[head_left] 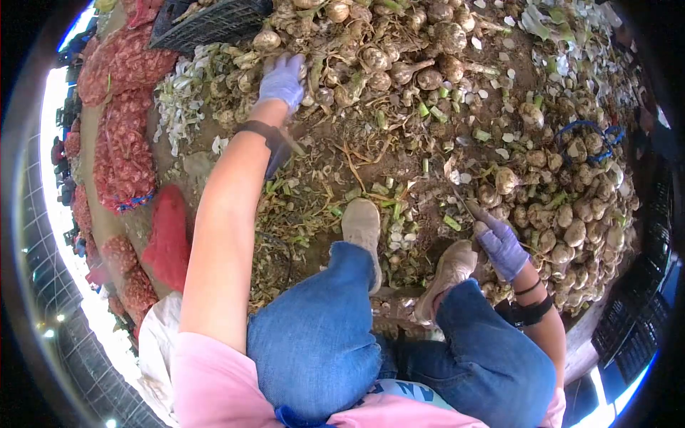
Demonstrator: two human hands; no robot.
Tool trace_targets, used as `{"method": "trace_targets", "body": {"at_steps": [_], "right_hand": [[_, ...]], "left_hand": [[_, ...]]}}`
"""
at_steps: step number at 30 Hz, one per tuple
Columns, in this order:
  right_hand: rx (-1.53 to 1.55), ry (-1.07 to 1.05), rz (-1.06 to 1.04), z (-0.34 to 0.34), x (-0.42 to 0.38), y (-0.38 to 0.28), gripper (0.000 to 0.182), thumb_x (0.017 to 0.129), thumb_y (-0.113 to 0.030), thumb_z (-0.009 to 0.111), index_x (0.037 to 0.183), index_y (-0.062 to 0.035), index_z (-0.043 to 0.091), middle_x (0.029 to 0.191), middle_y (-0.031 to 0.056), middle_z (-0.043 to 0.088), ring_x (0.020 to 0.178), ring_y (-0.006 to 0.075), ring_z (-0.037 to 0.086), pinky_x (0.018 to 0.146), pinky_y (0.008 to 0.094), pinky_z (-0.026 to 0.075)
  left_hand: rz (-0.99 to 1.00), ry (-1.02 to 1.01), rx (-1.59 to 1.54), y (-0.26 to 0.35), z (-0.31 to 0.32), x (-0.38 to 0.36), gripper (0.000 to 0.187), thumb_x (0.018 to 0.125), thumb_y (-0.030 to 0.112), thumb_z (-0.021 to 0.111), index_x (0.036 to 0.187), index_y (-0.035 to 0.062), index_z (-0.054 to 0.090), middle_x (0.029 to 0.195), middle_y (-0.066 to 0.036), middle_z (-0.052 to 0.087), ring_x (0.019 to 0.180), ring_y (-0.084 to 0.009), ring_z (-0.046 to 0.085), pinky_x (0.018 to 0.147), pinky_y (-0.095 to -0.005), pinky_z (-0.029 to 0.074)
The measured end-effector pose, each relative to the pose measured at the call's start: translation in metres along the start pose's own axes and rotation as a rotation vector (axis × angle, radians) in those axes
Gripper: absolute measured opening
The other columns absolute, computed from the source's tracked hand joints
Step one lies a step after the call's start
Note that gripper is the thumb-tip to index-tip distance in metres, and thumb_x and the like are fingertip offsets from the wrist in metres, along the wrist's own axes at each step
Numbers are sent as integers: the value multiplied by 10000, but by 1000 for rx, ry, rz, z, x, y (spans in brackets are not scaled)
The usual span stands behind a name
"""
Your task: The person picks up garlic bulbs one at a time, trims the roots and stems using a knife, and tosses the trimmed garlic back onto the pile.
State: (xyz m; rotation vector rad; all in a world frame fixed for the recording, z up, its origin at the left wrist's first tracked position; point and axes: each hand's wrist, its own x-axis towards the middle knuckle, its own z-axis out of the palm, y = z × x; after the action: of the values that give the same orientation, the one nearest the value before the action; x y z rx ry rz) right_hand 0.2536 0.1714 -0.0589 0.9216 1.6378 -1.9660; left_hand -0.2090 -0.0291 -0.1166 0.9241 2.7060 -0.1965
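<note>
My left hand (283, 80), in a purple glove, reaches to the near edge of a heap of garlic bulbs (374, 58). Its fingers are stretched out over the bulbs and touch them; no bulb shows clearly gripped. Low on the right, my right hand (501, 246), also gloved in purple, is closed around a knife (462, 202). The thin blade points up and left, and the handle is mostly hidden in the fist. Beside that hand lies a second pile of garlic bulbs (564, 214), with stems cut short.
Cut stems (451, 222), peels and dry leaves litter the ground around my shoes (362, 232). Red mesh sacks (123, 153) stand at the left, near a red cloth (168, 235). A black crate (210, 27) sits at the upper left. Blue cord (606, 139) lies on the right pile.
</note>
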Motion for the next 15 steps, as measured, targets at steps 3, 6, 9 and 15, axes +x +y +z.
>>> {"method": "trace_targets", "body": {"at_steps": [3,6,9,15], "right_hand": [[4,12,-45,2,3,-1,526,989,-361,511,1457,-145,406,710,-26,520,606,69,495,552,240,444],[-41,26,-49,2,-1,-5,528,991,-365,501,1460,-143,399,712,-19,531,600,68,501,548,236,445],[-37,26,0,0,-3,-10,535,993,-376,492,1464,-144,390,710,-15,540,583,70,504,536,232,443],[-319,-31,-116,8,-4,-48,574,970,-391,493,1452,-96,388,739,101,583,627,176,598,616,321,494]], "left_hand": [[14,-28,230,-3,9,10,739,791,125,687,1437,157,328,1377,-183,446,1269,-362,437,1056,-432,394],[66,-28,249,-4,23,-4,695,805,115,674,1420,139,352,1349,-167,465,1234,-369,458,1038,-410,418],[-81,-91,-115,24,5,-48,598,817,74,652,1363,135,417,1357,-185,434,1170,-333,529,943,-409,515],[-150,-361,-1634,64,-7,-135,723,731,1,693,1381,57,381,1201,-126,555,929,-214,625,656,-285,560]]}}
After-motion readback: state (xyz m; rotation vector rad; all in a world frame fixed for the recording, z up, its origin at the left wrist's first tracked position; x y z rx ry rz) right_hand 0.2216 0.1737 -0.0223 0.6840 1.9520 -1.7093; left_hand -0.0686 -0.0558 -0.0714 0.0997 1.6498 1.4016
